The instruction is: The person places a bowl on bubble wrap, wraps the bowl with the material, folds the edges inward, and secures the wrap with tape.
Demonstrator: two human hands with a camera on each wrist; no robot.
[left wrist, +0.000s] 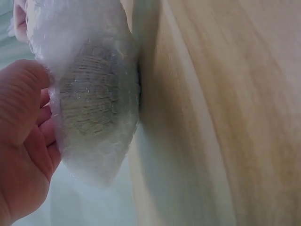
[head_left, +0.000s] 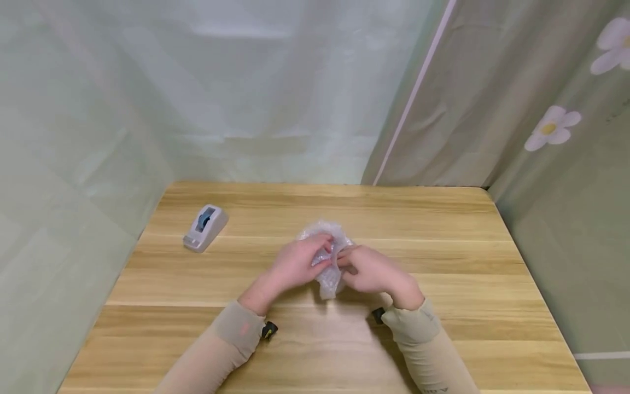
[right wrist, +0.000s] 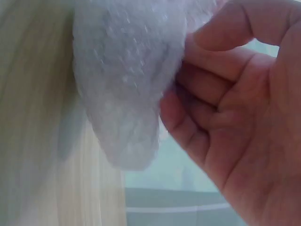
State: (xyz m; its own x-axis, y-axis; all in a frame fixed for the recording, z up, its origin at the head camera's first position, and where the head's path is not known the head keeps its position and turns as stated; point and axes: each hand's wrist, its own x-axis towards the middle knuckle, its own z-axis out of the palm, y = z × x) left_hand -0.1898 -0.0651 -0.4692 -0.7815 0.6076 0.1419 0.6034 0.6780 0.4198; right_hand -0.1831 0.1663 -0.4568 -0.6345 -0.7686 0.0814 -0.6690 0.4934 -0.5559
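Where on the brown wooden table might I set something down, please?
A wide bare patch of table lies between the right hand and the right edge; another separates the pale grey tape dispenser from the translucent bubble-wrapped bundle. The left hand and right hand crowd the centre, holding the bundle.

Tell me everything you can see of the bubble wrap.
The bubble wrap is clear to whitish, shiny plastic with small raised bubbles, crumpled and folded into a bundle. In the left wrist view, a ribbed, grayish-beige item shows through it, though what it is can't be told. The bundle sits near the middle of the wooden table, apparently resting on it, a narrow end toward the person. Left hand and right hand grip it from either side.
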